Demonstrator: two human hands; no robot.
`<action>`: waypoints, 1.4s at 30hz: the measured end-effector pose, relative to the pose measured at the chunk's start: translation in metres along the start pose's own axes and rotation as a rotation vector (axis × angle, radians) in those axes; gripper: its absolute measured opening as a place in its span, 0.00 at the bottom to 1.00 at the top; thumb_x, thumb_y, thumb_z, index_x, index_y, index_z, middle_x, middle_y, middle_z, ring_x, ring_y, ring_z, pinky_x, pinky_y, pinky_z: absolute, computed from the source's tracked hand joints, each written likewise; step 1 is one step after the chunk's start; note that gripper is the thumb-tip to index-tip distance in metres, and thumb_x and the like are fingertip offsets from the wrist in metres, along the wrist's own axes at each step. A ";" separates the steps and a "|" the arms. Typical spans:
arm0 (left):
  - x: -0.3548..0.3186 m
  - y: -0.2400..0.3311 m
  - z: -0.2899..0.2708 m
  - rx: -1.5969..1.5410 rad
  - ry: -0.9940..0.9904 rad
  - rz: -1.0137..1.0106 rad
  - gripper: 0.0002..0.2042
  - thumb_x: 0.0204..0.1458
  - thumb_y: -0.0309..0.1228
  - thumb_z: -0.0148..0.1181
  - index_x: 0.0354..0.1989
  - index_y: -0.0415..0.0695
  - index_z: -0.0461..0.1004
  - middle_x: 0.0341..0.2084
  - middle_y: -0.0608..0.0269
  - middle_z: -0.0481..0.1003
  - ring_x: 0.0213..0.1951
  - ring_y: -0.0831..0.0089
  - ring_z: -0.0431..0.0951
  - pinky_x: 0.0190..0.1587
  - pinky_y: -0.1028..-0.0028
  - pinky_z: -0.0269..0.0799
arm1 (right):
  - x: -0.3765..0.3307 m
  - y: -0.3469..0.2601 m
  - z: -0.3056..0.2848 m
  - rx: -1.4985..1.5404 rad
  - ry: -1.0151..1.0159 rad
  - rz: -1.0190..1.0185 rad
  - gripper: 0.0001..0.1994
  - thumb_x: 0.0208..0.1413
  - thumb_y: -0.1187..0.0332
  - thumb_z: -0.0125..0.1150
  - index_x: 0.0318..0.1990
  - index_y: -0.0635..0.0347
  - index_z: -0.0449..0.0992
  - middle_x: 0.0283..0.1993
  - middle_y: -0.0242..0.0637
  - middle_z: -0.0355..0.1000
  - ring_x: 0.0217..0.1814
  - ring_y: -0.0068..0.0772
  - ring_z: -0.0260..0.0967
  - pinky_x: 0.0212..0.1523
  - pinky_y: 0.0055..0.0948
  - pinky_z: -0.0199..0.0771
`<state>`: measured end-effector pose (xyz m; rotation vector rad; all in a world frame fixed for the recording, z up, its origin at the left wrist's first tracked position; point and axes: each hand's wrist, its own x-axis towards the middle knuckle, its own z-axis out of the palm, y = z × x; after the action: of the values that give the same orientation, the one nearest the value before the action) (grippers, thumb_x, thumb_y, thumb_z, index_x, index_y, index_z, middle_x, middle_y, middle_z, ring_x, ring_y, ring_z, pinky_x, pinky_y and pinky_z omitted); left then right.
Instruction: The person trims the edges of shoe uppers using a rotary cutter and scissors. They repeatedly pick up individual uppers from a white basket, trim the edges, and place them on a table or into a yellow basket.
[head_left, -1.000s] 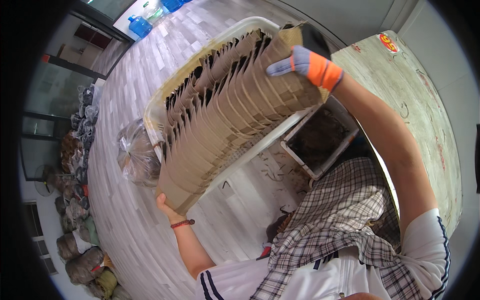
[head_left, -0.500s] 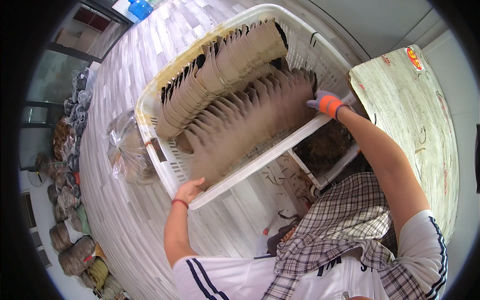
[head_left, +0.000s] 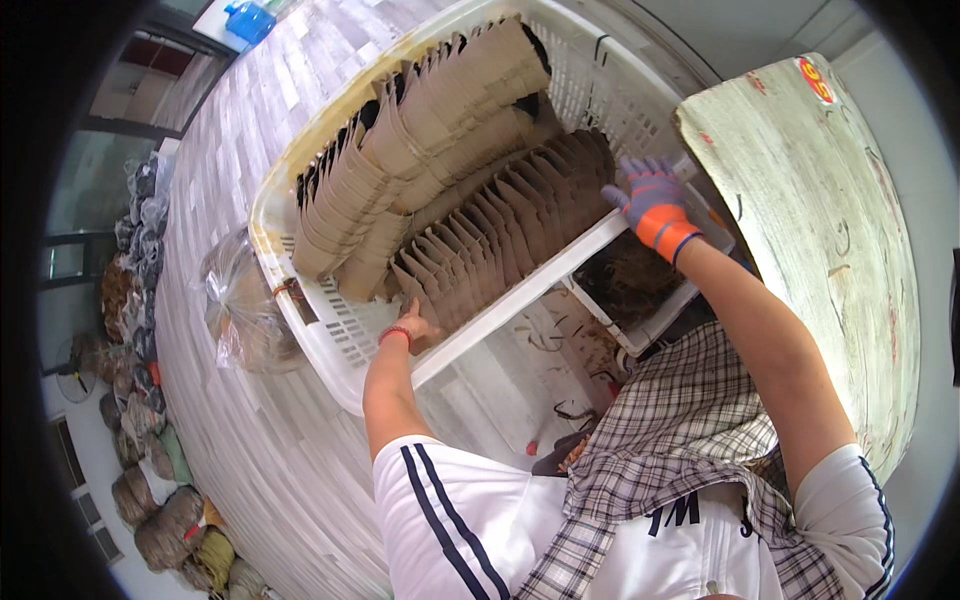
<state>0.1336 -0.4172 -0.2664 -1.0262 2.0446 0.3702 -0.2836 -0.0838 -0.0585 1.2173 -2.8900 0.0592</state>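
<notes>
A large white plastic basket (head_left: 540,268) holds two long rows of nested, curved taupe pieces whose exact kind I cannot make out. The far row (head_left: 400,160) is heaped higher, with black edges showing. At the near left end of the near row (head_left: 510,215), my bare left hand (head_left: 422,328) presses against the pieces, a finger stretched up along them; its other fingers are partly hidden. By the basket's right end, my right hand (head_left: 650,190), in a purple-grey and orange glove, is open with spread fingers over the rim, holding nothing.
A worn pale wooden tabletop (head_left: 800,190) stands on the right. Below the rim is a white box of dark brown scraps (head_left: 630,280), with bits on the floor. Left of the basket lies a tied clear plastic bag (head_left: 235,300); filled bags (head_left: 165,530) line the wall.
My left hand has moved inward from the basket's corner and the near row's left end has shifted right, its pieces standing closer. My right hand has come off the row and spread its fingers.
</notes>
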 end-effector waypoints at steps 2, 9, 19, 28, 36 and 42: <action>0.005 0.008 -0.010 0.145 -0.130 0.061 0.42 0.51 0.49 0.61 0.69 0.48 0.46 0.67 0.54 0.53 0.68 0.59 0.53 0.65 0.63 0.58 | -0.025 -0.009 -0.019 0.005 -0.014 -0.100 0.34 0.56 0.43 0.51 0.60 0.61 0.65 0.62 0.49 0.65 0.67 0.47 0.56 0.67 0.45 0.48; -0.168 0.170 -0.163 0.145 0.451 0.378 0.15 0.52 0.40 0.58 0.35 0.39 0.79 0.37 0.49 0.78 0.43 0.51 0.77 0.45 0.58 0.73 | -0.223 0.026 -0.143 0.494 -0.039 -0.370 0.27 0.48 0.61 0.65 0.55 0.61 0.69 0.57 0.46 0.69 0.49 0.48 0.70 0.52 0.39 0.70; -0.506 0.438 -0.098 -0.151 -0.119 2.041 0.02 0.49 0.23 0.61 0.27 0.37 0.75 0.22 0.57 0.73 0.26 0.63 0.73 0.29 0.70 0.67 | -0.580 0.048 -0.214 0.184 0.500 0.801 0.20 0.49 0.70 0.64 0.51 0.60 0.74 0.41 0.45 0.74 0.41 0.47 0.72 0.42 0.37 0.73; -0.646 0.520 0.052 0.532 -0.722 1.982 0.04 0.54 0.23 0.58 0.34 0.35 0.77 0.26 0.61 0.77 0.29 0.78 0.76 0.32 0.78 0.70 | -0.799 -0.066 -0.109 0.343 0.432 1.708 0.18 0.55 0.56 0.58 0.48 0.59 0.76 0.44 0.43 0.75 0.47 0.45 0.72 0.47 0.35 0.72; -0.692 0.533 0.096 0.779 -1.114 1.948 0.07 0.54 0.24 0.59 0.40 0.38 0.78 0.35 0.61 0.77 0.37 0.74 0.77 0.41 0.76 0.71 | -0.741 -0.184 -0.207 0.042 0.641 1.955 0.14 0.48 0.61 0.67 0.22 0.61 0.74 0.24 0.42 0.72 0.29 0.47 0.71 0.31 0.35 0.70; -0.722 0.505 0.142 0.882 -1.364 1.875 0.15 0.54 0.23 0.58 0.51 0.39 0.73 0.48 0.58 0.74 0.45 0.71 0.75 0.49 0.74 0.70 | -0.894 -0.331 -0.114 -0.828 1.654 2.589 0.19 0.62 0.55 0.51 0.42 0.66 0.73 0.39 0.40 0.73 0.40 0.32 0.68 0.45 0.32 0.68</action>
<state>0.0709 0.3680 0.1521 1.5347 0.9181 0.6375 0.5763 0.3287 0.0492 -1.8067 -0.7079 -0.0854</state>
